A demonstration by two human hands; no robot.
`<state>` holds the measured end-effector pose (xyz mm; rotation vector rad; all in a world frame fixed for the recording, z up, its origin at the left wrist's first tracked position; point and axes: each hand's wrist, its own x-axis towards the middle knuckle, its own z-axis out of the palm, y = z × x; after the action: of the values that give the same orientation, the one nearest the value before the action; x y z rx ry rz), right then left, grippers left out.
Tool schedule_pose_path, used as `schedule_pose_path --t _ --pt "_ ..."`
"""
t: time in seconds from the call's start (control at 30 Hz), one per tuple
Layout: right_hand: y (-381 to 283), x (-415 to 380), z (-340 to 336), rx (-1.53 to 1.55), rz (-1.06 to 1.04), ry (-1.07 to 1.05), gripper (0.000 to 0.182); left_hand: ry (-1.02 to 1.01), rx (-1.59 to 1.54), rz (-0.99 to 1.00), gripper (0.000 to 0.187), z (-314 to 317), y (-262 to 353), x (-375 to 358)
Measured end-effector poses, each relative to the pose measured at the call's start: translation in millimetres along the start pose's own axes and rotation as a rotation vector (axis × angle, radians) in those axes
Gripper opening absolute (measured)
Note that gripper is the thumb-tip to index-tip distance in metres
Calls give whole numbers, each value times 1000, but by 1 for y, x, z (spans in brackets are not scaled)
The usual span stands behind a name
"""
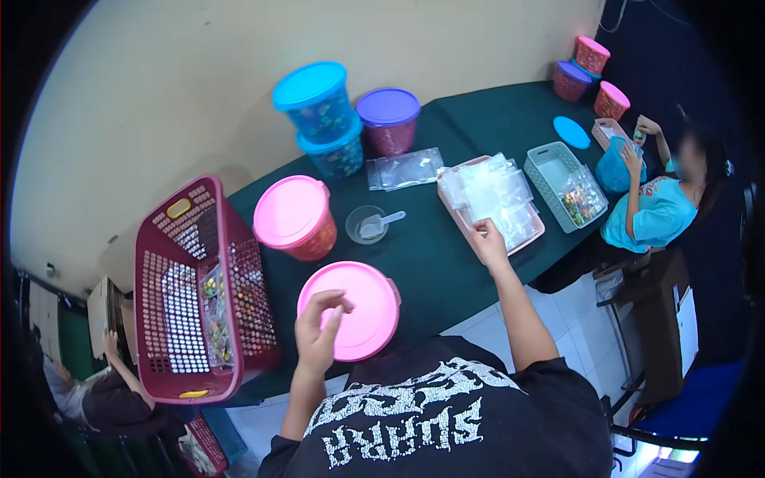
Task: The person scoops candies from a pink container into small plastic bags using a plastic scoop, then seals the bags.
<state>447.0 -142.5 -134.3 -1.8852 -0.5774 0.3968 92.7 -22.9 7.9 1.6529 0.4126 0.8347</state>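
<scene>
My left hand (319, 328) hovers over the pink lid of a round tub (362, 319), its fingers loosely curled and the thumb apart, with nothing visible in it. On the right, my right hand (489, 243) reaches over a pink tray (519, 248) filled with clear plastic bags (498, 195). Its fingertips are pinched together at the near side of the pile, seemingly on a bag edge, though the contact is partly hidden. Between the hands and farther back sits a clear bowl (356, 232) holding a white scoop (386, 221). Another pink-lidded tub (295, 215) stands left of the bowl.
A tall maroon basket (227, 319) with filled packets (217, 319) stands left. Blue tubs (311, 99), a purple-lidded tub (389, 119) and flat plastic bags (405, 169) line the wall. Right are a green basket (550, 187) of packets and a co-worker (649, 207) handling a blue tub (617, 167).
</scene>
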Motion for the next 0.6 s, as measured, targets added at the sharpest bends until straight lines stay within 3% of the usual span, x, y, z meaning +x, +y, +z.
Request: schedule_pose_path --t 0.07,0.27,0.3,0.37,0.43,0.5,0.57,0.6 --pt "19 12 -23 -246 -88 131 27 -55 -102 -164 24 42 -18 20" --pt "57 54 -66 -472 -98 205 34 -239 -184 -575 31 157 -84 78" --pt "62 60 -73 -531 -132 253 35 -240 -184 -581 31 174 -93 89" --pt "69 73 -91 -589 -152 298 39 -299 110 -434 32 206 -124 106" --pt "60 82 -109 -595 54 320 43 -327 250 -412 33 235 -143 123" --pt "73 96 -122 -603 121 331 48 -333 339 -332 37 261 -181 132" --pt "99 110 -131 -519 108 263 51 -306 284 -605 43 284 -198 140" --pt "110 115 -134 -452 95 250 48 -315 239 -640 50 293 -221 140"
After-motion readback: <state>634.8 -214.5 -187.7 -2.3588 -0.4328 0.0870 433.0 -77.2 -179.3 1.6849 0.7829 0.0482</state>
